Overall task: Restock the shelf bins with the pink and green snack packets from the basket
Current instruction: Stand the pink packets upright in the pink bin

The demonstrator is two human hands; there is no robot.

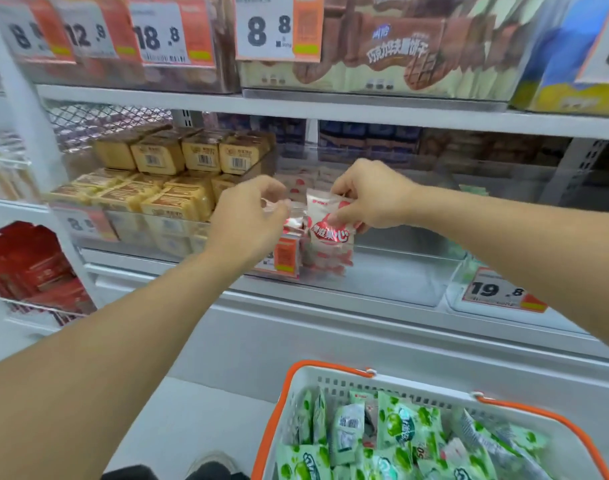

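Right hand (pixel 372 195) fingers pinch the pink packet (pixel 329 230) upright over the clear bin (pixel 400 271); left hand (pixel 251 216) fingers curl around another. Risk: a released packet may topple forward.

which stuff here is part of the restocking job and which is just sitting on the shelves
Part of the job:
- pink packet, pinched by the right hand
- left hand, fingers on the packets beside it
- clear shelf bin
- basket holding green packets

Just there:
- yellow boxed snacks
- brown biscuit packs
- red boxes
- price tags
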